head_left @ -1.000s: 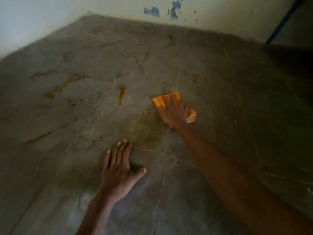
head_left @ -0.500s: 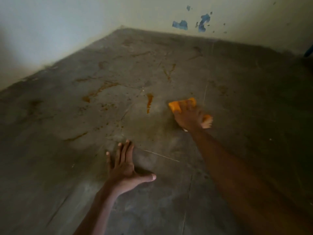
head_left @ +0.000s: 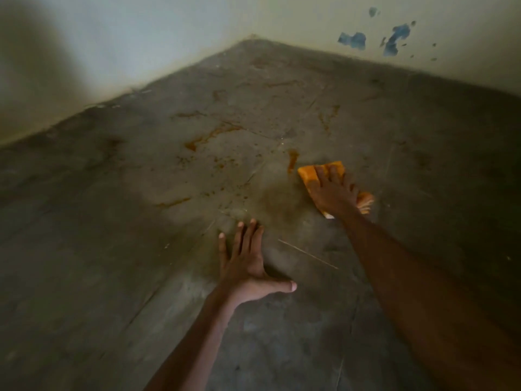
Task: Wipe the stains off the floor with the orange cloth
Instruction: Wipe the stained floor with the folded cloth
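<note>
My right hand (head_left: 334, 193) presses the folded orange cloth (head_left: 308, 173) flat against the grey floor (head_left: 112, 249); most of the cloth is hidden under the palm, with corners showing at front and right. A short orange-brown stain (head_left: 292, 160) lies just left of the cloth. A longer streak (head_left: 210, 136) and scattered specks (head_left: 222, 165) spread further left, with another streak (head_left: 172, 203) nearer me. My left hand (head_left: 246, 263) rests flat on the floor, fingers spread, holding nothing.
Two pale walls meet at a corner (head_left: 251, 38) behind the stains. Blue patches of chipped paint (head_left: 352, 40) mark the right wall. A thin pale line (head_left: 307, 253) runs across the floor between my arms.
The view has swung left, bringing the wall corner into sight. My right hand has slid the cloth leftward, close to the short stain. My left hand stays planted on the floor.
</note>
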{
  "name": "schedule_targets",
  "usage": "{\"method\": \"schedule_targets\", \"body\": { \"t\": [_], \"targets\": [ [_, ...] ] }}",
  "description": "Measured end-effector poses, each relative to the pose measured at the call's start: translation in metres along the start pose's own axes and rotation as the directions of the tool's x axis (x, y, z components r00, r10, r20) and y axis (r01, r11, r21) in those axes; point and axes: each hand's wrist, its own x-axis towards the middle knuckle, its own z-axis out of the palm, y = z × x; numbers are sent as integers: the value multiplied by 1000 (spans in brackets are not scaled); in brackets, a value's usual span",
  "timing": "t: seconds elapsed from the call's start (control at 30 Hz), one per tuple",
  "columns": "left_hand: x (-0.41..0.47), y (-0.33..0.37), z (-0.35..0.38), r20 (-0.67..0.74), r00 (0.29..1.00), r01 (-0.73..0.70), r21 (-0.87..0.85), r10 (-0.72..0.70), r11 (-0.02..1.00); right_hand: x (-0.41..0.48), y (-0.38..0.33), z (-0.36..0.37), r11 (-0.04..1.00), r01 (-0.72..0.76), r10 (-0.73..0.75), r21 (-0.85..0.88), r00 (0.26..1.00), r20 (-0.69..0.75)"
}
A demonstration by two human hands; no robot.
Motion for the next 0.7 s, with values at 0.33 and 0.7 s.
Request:
{"method": "schedule_targets", "body": {
  "t": [0.33,0.7],
  "targets": [
    [-71,-97,-51,-64,992,115,138,-107,984,-146,3,42,666,677,-680,-313,723,118],
    [-78,-104,-44,-35,999,31,51,-29,998,-137,-131,70,716,673,-649,-184,739,179]
  ]
}}
